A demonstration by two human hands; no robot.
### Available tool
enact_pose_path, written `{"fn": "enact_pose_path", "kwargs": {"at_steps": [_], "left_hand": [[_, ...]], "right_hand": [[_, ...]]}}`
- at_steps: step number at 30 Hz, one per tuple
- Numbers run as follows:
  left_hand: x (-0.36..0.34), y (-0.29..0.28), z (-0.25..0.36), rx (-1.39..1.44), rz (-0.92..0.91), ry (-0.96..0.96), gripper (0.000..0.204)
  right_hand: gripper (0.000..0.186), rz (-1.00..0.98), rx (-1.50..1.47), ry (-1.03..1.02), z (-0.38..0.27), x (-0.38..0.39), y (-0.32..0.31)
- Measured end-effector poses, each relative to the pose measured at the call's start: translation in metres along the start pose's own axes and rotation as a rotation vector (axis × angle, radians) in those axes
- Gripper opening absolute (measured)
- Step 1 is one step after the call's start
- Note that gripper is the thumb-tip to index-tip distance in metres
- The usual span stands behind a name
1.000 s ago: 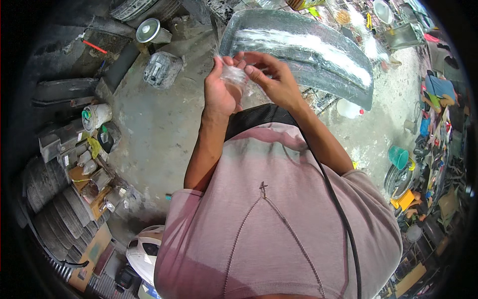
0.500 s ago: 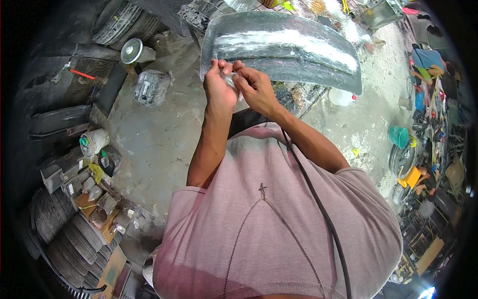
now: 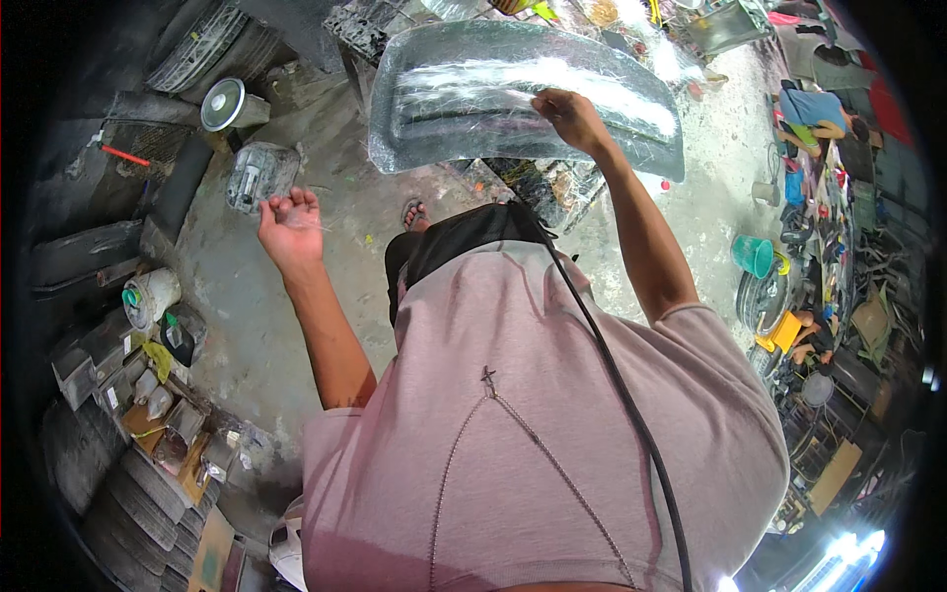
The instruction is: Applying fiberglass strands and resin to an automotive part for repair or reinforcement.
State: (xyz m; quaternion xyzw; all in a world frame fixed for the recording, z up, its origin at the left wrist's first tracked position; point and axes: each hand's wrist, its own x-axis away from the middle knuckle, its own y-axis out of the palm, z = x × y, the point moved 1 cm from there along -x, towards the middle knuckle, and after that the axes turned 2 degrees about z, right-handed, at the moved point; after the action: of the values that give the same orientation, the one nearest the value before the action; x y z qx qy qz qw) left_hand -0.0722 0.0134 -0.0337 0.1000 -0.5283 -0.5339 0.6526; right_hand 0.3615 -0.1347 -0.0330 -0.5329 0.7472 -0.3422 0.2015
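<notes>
A long, curved grey panel (image 3: 434, 148) with a glossy, see-through look lies ahead of me, a band of white fibre strands (image 3: 473, 77) spread along it. Over its middle, my right hand (image 3: 575, 120) reaches down with fingertips pinched together at the strands. What sits between those fingertips is too small to make out. Out to the left, above the floor, my left hand (image 3: 293, 232) is turned palm up with its fingers curled. A thin wisp of pale fibre strands (image 3: 314, 223) trails from that palm.
Beneath the panel is a cluttered support (image 3: 552, 187). To the left stand a lidded bucket (image 3: 225, 105), a dusty clear container (image 3: 261, 178) and stacked tyres (image 3: 128, 503). A green bucket (image 3: 753, 257) is at the right, near other people (image 3: 814, 113) and piled goods.
My hands were together around a pale fibre clump before the panel. They have parted: the right moved out over the panel, the left swung away to the left with a few strands.
</notes>
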Motion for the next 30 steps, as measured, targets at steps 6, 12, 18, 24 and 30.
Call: {"fn": "enact_pose_path", "kwargs": {"at_steps": [6,12,18,24,30], "left_hand": [[0.018,-0.026,-0.032,0.038,0.089,-0.096,0.032],[0.031,-0.029,-0.04,-0.004,0.126,-0.086,0.031],[0.029,-0.038,-0.046,-0.024,0.133,-0.102,0.029],[0.031,-0.034,-0.061,-0.066,0.179,-0.127,0.03],[0.031,-0.018,-0.077,-0.116,0.147,-0.193,0.03]], "right_hand": [[0.018,-0.118,-0.054,0.036,0.0,-0.023,0.004],[0.02,0.026,0.334,-0.139,-0.006,-0.02,0.004],[0.023,0.193,0.61,-0.051,-0.026,-0.009,0.008],[0.025,0.455,0.346,-0.281,-0.056,0.01,0.008],[0.032,0.147,0.498,-0.293,-0.026,-0.006,0.04]]}}
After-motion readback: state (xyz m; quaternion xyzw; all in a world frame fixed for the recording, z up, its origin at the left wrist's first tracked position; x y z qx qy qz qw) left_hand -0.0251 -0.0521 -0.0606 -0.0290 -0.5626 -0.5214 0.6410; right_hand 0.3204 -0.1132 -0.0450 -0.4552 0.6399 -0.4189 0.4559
